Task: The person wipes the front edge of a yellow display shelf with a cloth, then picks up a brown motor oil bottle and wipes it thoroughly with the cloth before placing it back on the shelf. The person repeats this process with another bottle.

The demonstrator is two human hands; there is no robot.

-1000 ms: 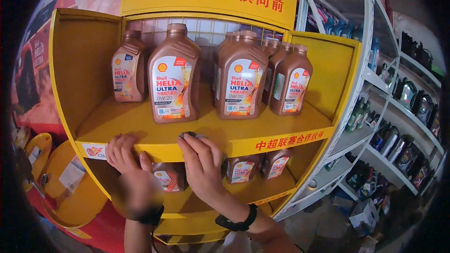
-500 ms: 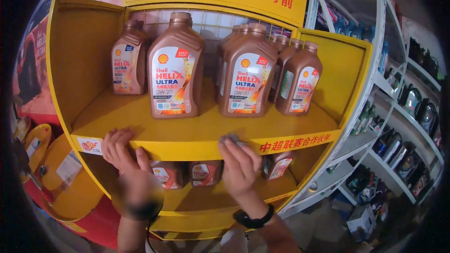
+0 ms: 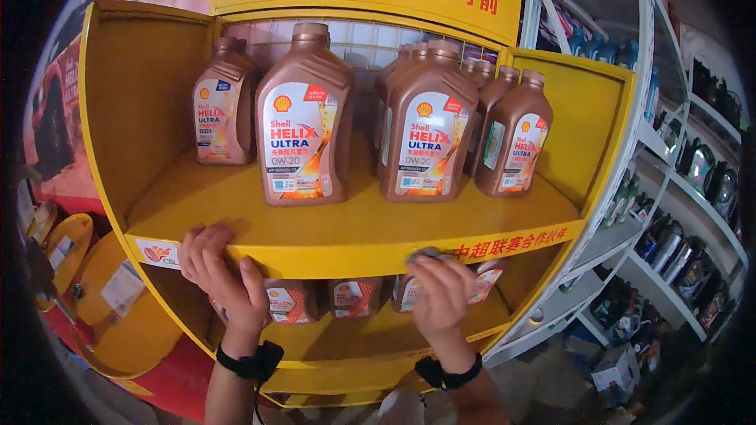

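Observation:
My left hand rests on the left end of a yellow shelf's front edge, its fingers bent over the lip and its thumb apart, holding nothing. Against the same edge, right of centre, my right hand is closed on a grey cloth, mostly hidden under the fingers. Brown plastic motor oil bottles stand upright on this shelf: a large one left of centre, another right of it, a smaller one at the right and one at the back left. Neither hand touches them.
More oil bottles stand on the shelf below. Yellow-topped red drums are at the left. White metal shelving with bottles stands to the right. A white box lies on the floor there.
My right hand has slid to the right along the shelf edge with the grey cloth. My left hand stays on the edge at the left. The view has shifted slightly.

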